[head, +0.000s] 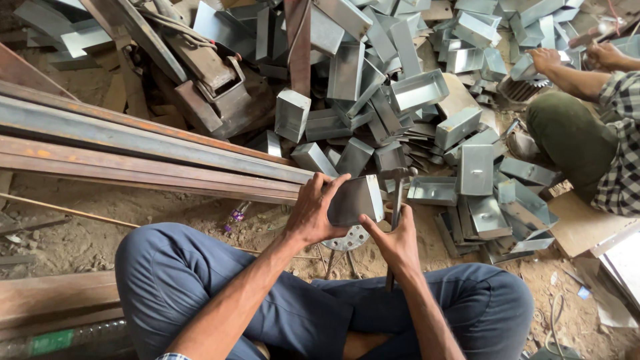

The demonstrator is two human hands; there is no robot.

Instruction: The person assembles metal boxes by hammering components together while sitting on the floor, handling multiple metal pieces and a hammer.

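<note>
— Grip first: how do your hands sit?

— Your left hand point(312, 212) is closed around a grey sheet-metal box point(355, 200), thumb hooked over its top edge, fingers wrapped on the near side. Your right hand point(395, 241) is shut on the handle of a hammer point(397, 193), and its thumb presses the box's lower corner.

— Where does that box sit among everything else?

— Start with the biggest thing: the heap of metal boxes point(400, 87) spreads across the dirt floor point(80, 233) ahead of you. Long rusty steel bars point(133, 150) run along your left side, with a worn iron machine point(200, 73) behind them. Your knees in blue trousers point(173, 280) frame the bottom of the view. A second person in a checked shirt point(623, 147) squats at the right edge, hands among the boxes.

— And the box itself?

— You hold it in the air just above your lap, tilted, between both hands. The hammer stands upright right beside it, head level with the box's top. A round perforated metal disc point(350, 239) lies on the floor under your hands.
</note>
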